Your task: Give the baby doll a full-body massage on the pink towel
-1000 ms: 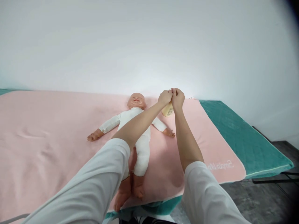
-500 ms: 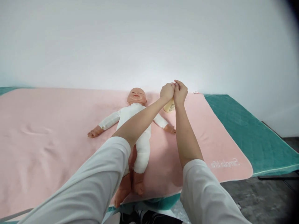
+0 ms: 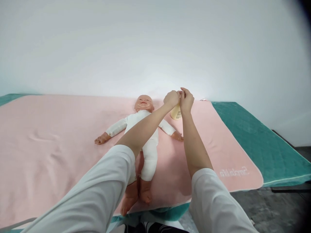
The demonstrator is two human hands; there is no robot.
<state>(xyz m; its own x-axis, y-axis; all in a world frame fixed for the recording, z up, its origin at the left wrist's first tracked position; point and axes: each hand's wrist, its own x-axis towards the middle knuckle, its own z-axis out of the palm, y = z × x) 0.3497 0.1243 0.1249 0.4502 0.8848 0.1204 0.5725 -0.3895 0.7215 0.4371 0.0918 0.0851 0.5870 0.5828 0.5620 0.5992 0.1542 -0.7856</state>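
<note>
both fists meet at the cap end of the cream bottle (image 3: 176, 113), left hand (image 3: 171, 98) and right hand (image 3: 186, 101) closed on it. it stands on the pink blanket (image 3: 48, 145) just beside the head of the doll (image 3: 148, 155). likely working the cap; that calls for a firm counter-hold.

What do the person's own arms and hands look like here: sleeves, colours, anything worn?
The left sleeve and right sleeve are alike: plain white, smooth fabric, no print or markings, ending partway up so the forearms are bare. The left hand and right hand are bare too: no gloves, rings, watch or bracelet show.
</note>
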